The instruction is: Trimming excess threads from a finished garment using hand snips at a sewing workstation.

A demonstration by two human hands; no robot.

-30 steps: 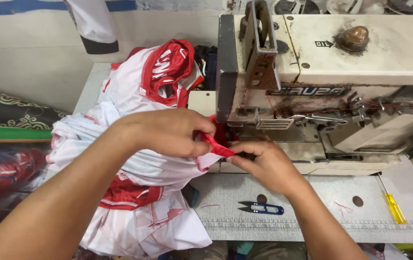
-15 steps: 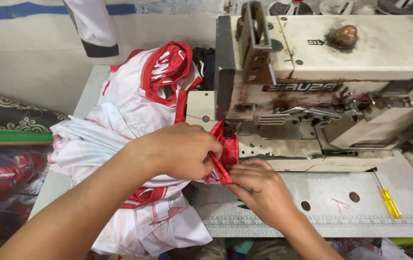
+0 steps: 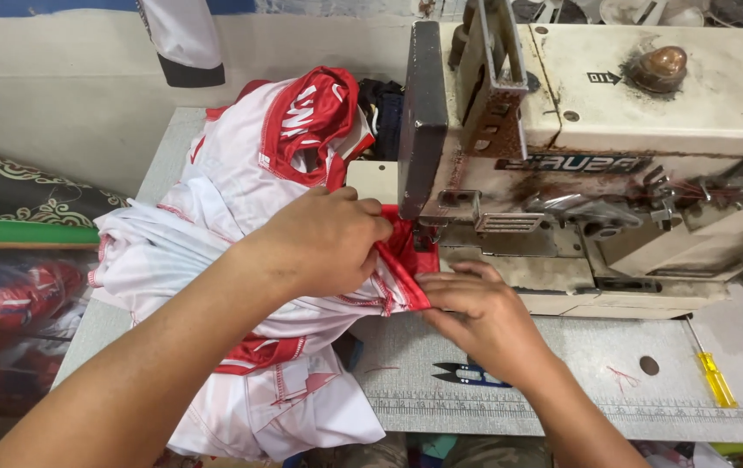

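Red trim of a white-and-red garment was pinched in the left hand, fingers curled closed around the fabric at centre frame, just left of the sewing machine's presser area. Right hand lay just below and right of it, fingers bent and pressing the trim's lower edge down against the machine bed; thumb hidden, so a full grip could not be confirmed. Garment was bunched in a heap running from upper centre to lower left, draped over the grey table. Industrial sewing machine, cream and worn, filled the upper right. Small blue-handled thread snips lay on the table just below the right hand. Yellow-handled screwdriver lay at the right, well apart from both hands.
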